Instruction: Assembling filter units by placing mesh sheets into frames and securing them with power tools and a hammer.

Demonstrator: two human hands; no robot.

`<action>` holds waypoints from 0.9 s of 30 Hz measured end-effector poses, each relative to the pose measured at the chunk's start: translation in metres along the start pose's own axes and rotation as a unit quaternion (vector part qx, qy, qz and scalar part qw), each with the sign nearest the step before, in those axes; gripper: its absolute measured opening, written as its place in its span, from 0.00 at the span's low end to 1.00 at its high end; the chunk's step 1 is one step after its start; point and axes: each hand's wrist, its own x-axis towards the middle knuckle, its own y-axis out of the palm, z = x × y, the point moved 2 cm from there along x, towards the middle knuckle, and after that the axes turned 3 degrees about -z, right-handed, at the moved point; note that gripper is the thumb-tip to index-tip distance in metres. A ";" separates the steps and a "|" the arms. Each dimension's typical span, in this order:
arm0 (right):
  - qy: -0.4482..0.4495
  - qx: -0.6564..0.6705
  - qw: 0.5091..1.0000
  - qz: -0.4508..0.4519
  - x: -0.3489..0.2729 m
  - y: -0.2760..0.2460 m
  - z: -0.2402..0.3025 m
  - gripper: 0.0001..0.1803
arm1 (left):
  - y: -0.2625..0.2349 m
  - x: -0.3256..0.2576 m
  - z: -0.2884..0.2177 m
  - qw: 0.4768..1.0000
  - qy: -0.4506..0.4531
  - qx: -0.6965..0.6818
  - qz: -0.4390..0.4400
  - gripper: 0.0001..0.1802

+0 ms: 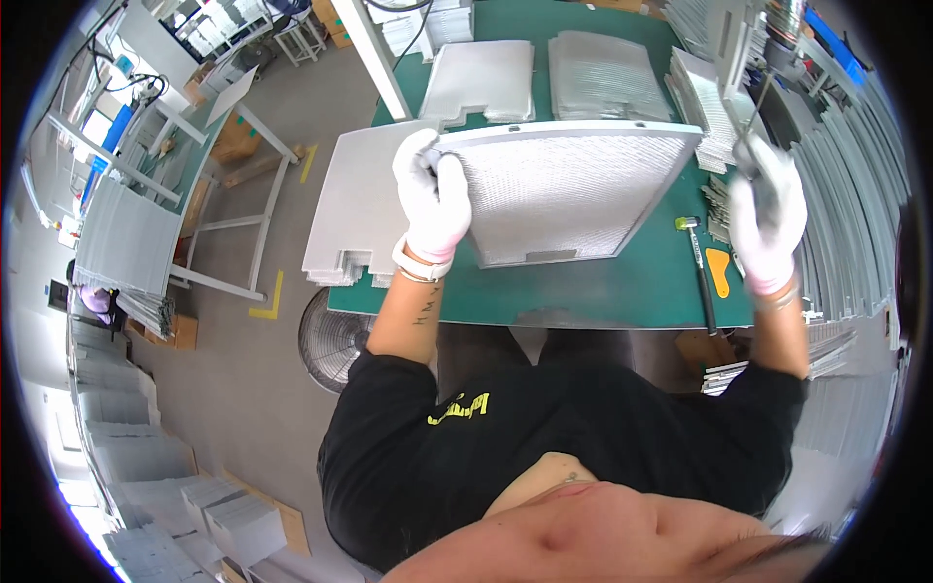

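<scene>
A framed metal mesh filter panel (573,185) stands tilted up on the green table, its lower edge resting near the front. My gloved left hand (431,189) is closed on its upper left corner, thumb over the frame. To the right of the panel and apart from it, my gloved right hand (768,209) is raised and smeared by motion. Its fingers are curled around something grey, too blurred to name. Directly above that hand hangs a metal tool (780,39) with a thin rod reaching down toward the fingers.
Flat grey panels (364,199) are stacked at the table's left; mesh sheets (604,76) lie behind. A hammer (698,272) and yellow scraper (718,272) lie right on the green tabletop (583,296). Many frame strips (846,204) stand far right. A fan (330,340) is on the floor.
</scene>
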 end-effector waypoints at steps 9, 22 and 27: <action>0.330 -0.321 0.839 0.289 -0.250 0.034 -0.037 0.28 | 0.052 0.118 -0.086 0.946 0.209 0.096 0.228 0.18; 0.355 -0.250 0.889 0.142 -0.280 -0.020 -0.111 0.18 | 0.117 0.030 0.058 0.948 -0.141 0.114 0.263 0.27; 0.299 -0.265 0.902 0.165 -0.270 -0.028 -0.123 0.22 | 0.101 -0.122 0.145 0.883 -0.368 0.072 0.282 0.19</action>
